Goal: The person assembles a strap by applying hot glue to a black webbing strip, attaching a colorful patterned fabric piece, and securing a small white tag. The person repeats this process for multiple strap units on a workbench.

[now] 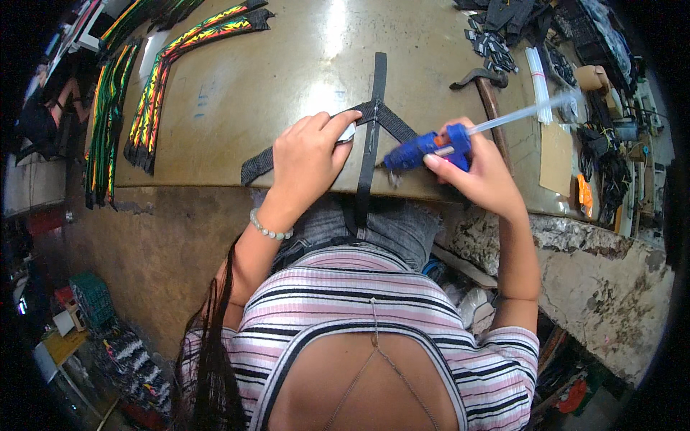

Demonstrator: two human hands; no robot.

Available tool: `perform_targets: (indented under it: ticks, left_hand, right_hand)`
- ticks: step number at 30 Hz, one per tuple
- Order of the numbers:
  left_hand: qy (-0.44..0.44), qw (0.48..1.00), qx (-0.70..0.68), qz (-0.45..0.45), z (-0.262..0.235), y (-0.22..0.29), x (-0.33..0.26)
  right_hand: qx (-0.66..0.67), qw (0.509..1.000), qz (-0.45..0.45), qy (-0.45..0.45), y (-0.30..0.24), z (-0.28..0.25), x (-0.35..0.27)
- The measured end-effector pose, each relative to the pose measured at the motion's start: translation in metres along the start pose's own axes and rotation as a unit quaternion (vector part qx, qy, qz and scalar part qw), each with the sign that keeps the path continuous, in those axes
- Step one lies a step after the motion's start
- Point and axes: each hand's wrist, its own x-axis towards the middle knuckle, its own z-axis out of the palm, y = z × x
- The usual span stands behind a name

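Note:
My left hand point(310, 153) is closed, with a small silvery-white object point(347, 134) showing between thumb and forefinger; its kind I cannot make out. The same hand rests on a black woven strap point(257, 167), its forefinger reaching the spot where the strap bends. Across that bend lies a narrower black webbing strip point(379, 75), running down over the table's near edge toward my lap. Wrapped in my right hand point(483, 169) is a blue glue gun point(411, 154), its nozzle pointing left beside the strip. A long translucent glue stick point(525, 113) sticks out of its back.
On the worn table point(244, 86), patterned straps point(154, 108) lie at the left. To the right are a hammer point(491, 100), a bundle of white glue sticks point(537, 82), a cardboard piece point(555, 158), small dark buckle-like parts point(492, 47) and an orange object point(584, 195).

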Motion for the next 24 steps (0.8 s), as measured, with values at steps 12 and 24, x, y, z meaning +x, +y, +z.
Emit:
perform_targets:
  ticks: [12,24]
  left_hand:
    - [-0.099,0.431,-0.869,-0.220,-0.027,-0.011,0.020]
    - [-0.063,0.673,-0.704,-0.218,-0.014,0.022,0.016]
  right_hand:
    - [-0.376,0.730,0.449,0.353,0.144,-0.129,-0.088]
    - [0.556,0.828,0.037,0.065,-0.033,0.114,0.021]
